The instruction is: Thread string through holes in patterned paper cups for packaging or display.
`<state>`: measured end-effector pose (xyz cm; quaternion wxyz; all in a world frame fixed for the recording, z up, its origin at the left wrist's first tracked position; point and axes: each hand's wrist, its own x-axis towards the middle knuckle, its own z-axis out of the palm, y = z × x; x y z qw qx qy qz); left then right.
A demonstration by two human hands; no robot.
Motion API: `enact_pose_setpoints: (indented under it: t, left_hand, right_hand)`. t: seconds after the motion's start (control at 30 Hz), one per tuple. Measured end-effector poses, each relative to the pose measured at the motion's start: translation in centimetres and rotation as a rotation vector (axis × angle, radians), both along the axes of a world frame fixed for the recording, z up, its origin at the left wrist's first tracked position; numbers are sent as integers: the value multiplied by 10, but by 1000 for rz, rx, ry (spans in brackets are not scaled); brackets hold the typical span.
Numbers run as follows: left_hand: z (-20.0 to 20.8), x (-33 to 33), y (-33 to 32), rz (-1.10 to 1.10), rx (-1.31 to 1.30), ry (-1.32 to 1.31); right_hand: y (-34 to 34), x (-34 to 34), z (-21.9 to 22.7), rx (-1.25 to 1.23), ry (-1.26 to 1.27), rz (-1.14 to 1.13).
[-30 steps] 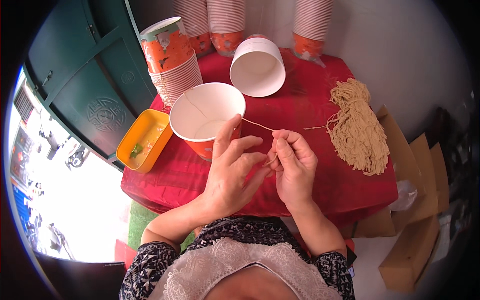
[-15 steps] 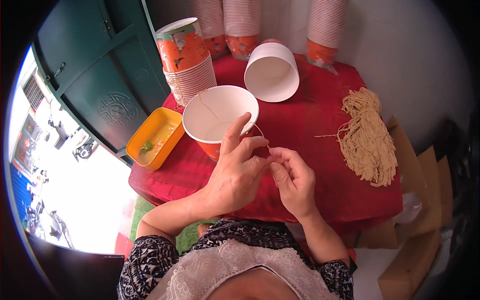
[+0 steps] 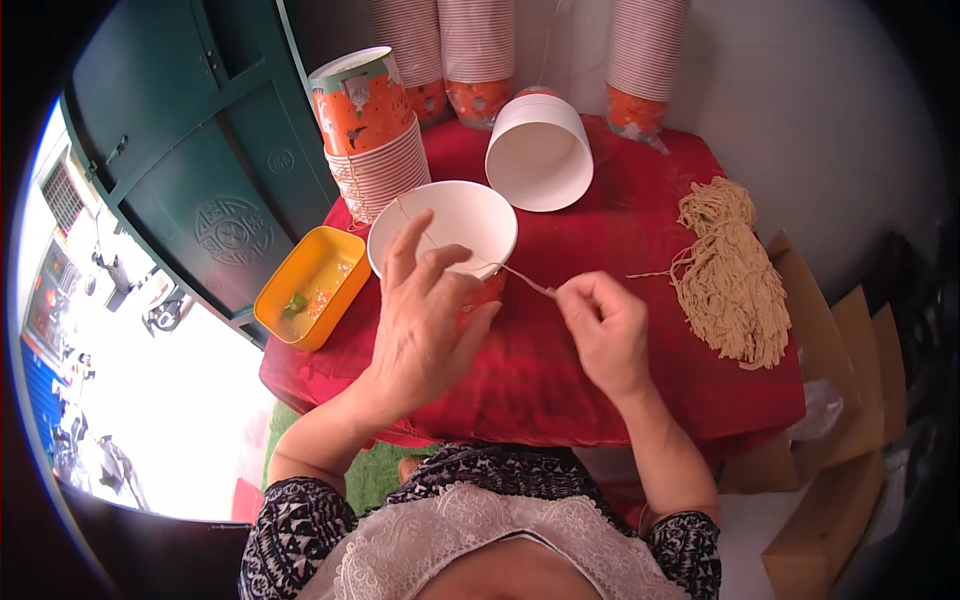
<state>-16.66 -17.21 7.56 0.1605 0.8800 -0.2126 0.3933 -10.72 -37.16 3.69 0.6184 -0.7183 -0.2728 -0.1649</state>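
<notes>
A paper bucket (image 3: 482,222), white inside and orange outside, stands upright at the middle of the table. One thin beige string lies over its far left rim and hangs inside. My right hand (image 3: 608,325), to the right of the bucket, pinches the end of another beige string (image 3: 524,281) that runs taut from the bucket's near right rim. My left hand (image 3: 420,325) is in front of the bucket, fingers spread and hiding part of its near side; nothing shows in its grasp. Whether its fingertips touch the string is hard to tell.
A red cloth covers the table (image 3: 640,390). At left are a yellow tray (image 3: 335,312) with small scraps and a bucket stack (image 3: 375,150). Behind lies a tipped bucket (image 3: 540,165); a bundle of beige strings (image 3: 735,285) is at right. Cardboard (image 3: 825,540) stands beside the table.
My hands were close together at the string. Now they are apart: the left has shifted left and its fingers have spread, while the right has drawn the string out to the right.
</notes>
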Motion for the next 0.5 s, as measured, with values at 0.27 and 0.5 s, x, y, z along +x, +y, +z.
enact_pose_setpoints:
  t: [0.27,0.5]
  left_hand:
    - [-12,4,29,127,97,158]
    - [7,-12,25,-7,19,289]
  right_hand:
    - [-19,43,9,175,-42,-278]
    - [21,2,-9,52,-427,-221]
